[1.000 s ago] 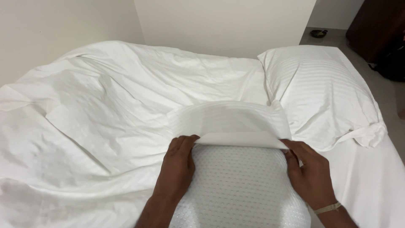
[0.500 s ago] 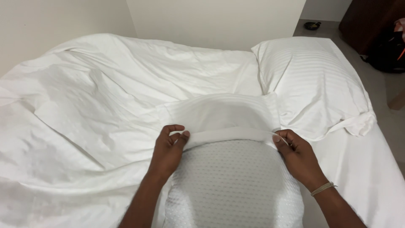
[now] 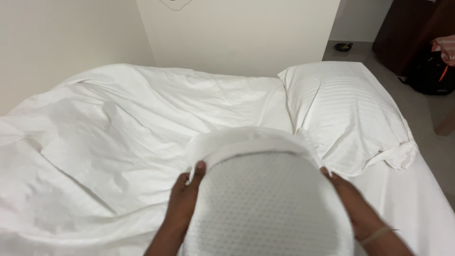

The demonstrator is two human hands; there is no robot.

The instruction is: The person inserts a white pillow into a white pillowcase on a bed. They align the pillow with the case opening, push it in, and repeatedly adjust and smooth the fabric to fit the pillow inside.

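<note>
— Where is the pillow right now?

— The dotted grey pillow (image 3: pixel 268 208) stands on end in front of me on the bed (image 3: pixel 426 208). Only its far end sits inside the white pillowcase (image 3: pixel 246 141); the cloth is bunched in a thick band across the top, and most of the pillow is bare.

— And your grip?

— My left hand (image 3: pixel 185 201) is on the left edge of the case, with its fingers (image 3: pixel 199 167) pinched shut on the hem. My right hand (image 3: pixel 343 196) lies along the right side, against the pillow just below the band. I cannot tell whether it is clamped on the hem or only pressing there, since the pillow hides the fingertips.

— What could go wrong?

— I think the bunched band may catch on the pillow's corners. If one side pulls harder than the other, the case could twist and seat crooked. If the right side is only pressed and not pinched, the hem could slip free there.

— Anything nearby to mind?

— The striped white pillow (image 3: pixel 343 114) lies just beside the case's right edge, and the rumpled white duvet (image 3: pixel 123 137) is on the left. Loose cloth from either could get dragged along or folded under.
</note>
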